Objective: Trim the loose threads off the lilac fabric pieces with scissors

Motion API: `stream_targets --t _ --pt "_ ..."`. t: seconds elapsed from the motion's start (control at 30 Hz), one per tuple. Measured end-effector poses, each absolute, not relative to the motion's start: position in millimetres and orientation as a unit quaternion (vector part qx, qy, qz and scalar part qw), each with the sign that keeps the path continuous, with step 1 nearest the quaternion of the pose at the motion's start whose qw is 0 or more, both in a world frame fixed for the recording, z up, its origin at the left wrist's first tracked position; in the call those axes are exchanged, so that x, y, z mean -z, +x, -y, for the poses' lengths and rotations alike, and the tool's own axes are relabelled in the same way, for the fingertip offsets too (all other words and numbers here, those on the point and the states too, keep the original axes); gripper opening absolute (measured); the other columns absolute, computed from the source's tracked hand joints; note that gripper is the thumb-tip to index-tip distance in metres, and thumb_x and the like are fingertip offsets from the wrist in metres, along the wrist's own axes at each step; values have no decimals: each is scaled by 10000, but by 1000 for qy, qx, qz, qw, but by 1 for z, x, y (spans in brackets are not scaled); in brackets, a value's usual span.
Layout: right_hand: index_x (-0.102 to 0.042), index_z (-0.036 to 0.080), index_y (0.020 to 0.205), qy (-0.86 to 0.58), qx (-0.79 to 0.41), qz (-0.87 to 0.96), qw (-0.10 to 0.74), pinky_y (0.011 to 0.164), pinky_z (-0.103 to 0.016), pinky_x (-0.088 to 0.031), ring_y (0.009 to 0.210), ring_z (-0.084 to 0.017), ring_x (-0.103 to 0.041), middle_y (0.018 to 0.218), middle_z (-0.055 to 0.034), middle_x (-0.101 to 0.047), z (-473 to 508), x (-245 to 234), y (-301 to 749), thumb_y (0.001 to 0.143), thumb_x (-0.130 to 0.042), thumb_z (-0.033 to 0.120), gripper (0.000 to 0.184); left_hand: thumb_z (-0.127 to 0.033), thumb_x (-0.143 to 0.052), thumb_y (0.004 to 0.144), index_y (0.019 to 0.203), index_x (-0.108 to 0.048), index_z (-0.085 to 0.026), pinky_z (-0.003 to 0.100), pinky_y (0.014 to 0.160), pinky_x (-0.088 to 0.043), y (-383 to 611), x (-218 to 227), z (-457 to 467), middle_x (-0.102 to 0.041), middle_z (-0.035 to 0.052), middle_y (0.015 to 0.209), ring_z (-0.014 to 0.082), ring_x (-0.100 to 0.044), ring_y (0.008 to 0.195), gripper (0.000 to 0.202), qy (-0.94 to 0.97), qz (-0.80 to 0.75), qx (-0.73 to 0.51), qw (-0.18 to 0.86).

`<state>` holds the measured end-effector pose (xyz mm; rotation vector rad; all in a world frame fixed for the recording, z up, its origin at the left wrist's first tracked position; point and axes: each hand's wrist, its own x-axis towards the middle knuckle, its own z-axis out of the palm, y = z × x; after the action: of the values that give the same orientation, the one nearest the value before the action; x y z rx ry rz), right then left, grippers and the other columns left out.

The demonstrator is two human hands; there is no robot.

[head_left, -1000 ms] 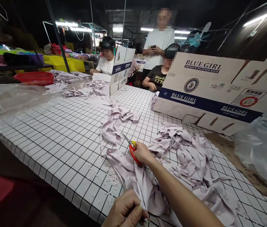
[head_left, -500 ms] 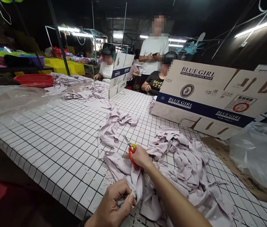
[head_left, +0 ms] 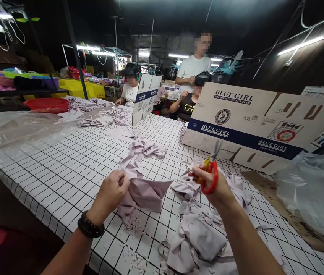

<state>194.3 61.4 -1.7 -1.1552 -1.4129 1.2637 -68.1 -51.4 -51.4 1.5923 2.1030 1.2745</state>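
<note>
My left hand (head_left: 110, 192) pinches one end of a pale mauve fabric piece (head_left: 150, 194), which stretches out to the right above the table. Looped on my right hand (head_left: 217, 187) is a pair of scissors (head_left: 210, 173) with red and yellow handles, blades pointing up and away. Below and around that hand lies a heap of the same mauve fabric (head_left: 199, 236). Another crumpled strip of fabric pieces (head_left: 139, 151) runs away from my left hand toward the back. Small fabric snippets (head_left: 135, 223) are scattered under the held piece.
A cardboard sheet (head_left: 245, 114) stands upright at the right, a smaller cardboard panel (head_left: 146, 99) farther back. Clear plastic (head_left: 311, 194) lies right, more plastic (head_left: 27, 130) left by a red basin (head_left: 46, 105). Several people are across the grid-patterned table (head_left: 73, 172).
My left hand has moved up and forward, carrying a fabric piece leftward off the heap. My right hand has swung right with the scissors, away from the fabric near my left hand.
</note>
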Motion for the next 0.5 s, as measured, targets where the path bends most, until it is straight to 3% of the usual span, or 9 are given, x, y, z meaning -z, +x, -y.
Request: stream_targets --t 0.07,0.13,0.2,0.3,0.37,0.5 --pt "-446 226 756 -436 -527 561 466 659 -280 -489 738 -165 -582 777 19 -504 -39 -3 209 663 -769 379 370 -338 -543 819 767 -635 -154 402 711 -466 -57 55 64 -608 150 1019 301 -565 907 212 498 -766 -399 75" --pt "-472 225 749 -410 -547 554 475 670 -279 -488 729 -157 -539 789 13 -491 -14 0 216 682 -779 344 336 -405 -581 818 903 -688 -152 429 728 -486 -32 64 81 -574 189 1196 347 -552 1024 288 469 -753 -445 120" --pt "-471 229 734 -396 -562 560 462 706 -288 -494 739 -162 -520 781 10 -482 9 9 219 718 -762 344 314 -503 -534 858 915 -713 -172 366 646 -508 0 74 95 -656 158 1034 274 -613 862 381 467 -666 -491 313" --pt "-428 238 701 -388 -574 582 426 675 -274 -488 707 -163 -510 739 11 -487 39 28 221 756 -729 362 331 -665 -456 839 845 -716 -115 269 481 -463 41 86 98 -685 118 758 155 -560 538 608 375 -495 -462 634" --pt "-409 240 684 -404 -559 595 412 639 -265 -477 678 -162 -511 717 6 -505 56 43 223 770 -716 355 338 -699 -521 781 861 -713 -83 227 442 -426 55 90 92 -697 125 786 110 -519 489 650 292 -443 -477 701" --pt "-389 240 660 -441 -520 595 426 645 -267 -478 682 -165 -531 713 -3 -523 82 76 229 788 -702 369 362 -581 -698 717 920 -730 -90 176 396 -311 58 89 84 -700 94 825 44 -411 440 532 254 -456 -520 676"
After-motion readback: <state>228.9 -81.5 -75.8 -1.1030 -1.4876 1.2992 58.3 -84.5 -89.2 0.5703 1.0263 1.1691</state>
